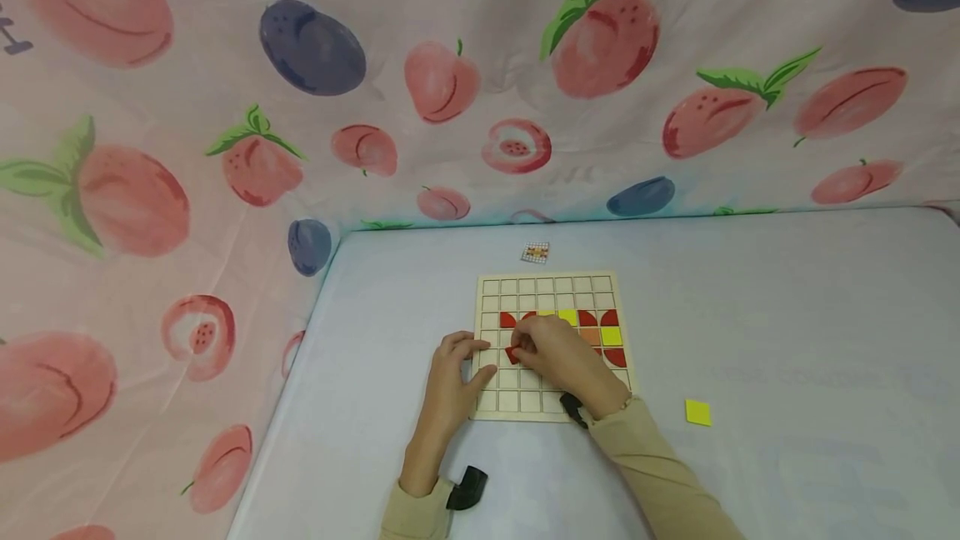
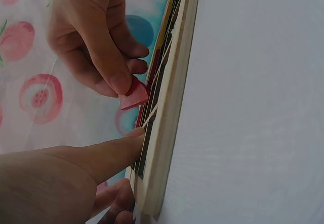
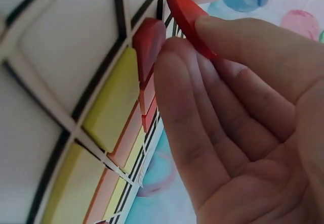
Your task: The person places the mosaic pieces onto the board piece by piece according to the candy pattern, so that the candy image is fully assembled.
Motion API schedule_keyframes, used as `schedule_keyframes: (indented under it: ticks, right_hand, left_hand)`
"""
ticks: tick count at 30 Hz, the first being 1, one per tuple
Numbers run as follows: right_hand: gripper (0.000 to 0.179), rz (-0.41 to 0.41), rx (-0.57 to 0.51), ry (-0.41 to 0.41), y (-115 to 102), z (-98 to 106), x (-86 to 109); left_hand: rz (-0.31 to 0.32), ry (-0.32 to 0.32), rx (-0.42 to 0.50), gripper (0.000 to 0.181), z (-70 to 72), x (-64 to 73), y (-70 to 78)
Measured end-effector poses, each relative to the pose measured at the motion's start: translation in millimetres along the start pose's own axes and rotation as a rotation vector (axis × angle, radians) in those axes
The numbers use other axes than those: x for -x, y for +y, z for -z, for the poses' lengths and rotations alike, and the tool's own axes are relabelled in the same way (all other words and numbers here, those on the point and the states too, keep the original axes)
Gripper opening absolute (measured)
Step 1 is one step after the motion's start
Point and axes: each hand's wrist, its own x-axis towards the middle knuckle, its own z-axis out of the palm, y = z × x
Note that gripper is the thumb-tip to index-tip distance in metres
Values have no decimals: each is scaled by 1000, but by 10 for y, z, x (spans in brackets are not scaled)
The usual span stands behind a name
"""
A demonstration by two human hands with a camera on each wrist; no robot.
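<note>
A pale wooden grid board (image 1: 510,401) lies on the table, with red, yellow and orange tiles in several of its cells. My right hand (image 1: 566,352) is over the left-middle of the board and pinches a red quarter-round tile (image 1: 512,355) between thumb and fingers. In the right wrist view that red tile (image 3: 190,21) is tilted, held off the grid beside a dark red tile (image 3: 149,47) seated in a cell. My left hand (image 1: 450,377) rests at the board's left edge, its thumb and fingertips touching the frame. Part of the tile pattern is hidden beneath my right hand.
A loose yellow square tile (image 1: 697,412) lies on the white table to the right of the board. Behind the board is a small patterned card (image 1: 536,252). A fruit-print cloth (image 1: 450,165) hangs at the back and left side.
</note>
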Motion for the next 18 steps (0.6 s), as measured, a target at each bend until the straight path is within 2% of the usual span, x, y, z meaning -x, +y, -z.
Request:
schedule_keyframes:
  ticks: [8,18]
  right_hand:
    - [13,-20,68,32,-8,-61,-19]
    - [11,-25,118,27,-29,-117,-62]
  left_hand:
    - [1,-2,0,30,-2,-2,-7]
    - [-11,5,0,30,-4,-10,-17]
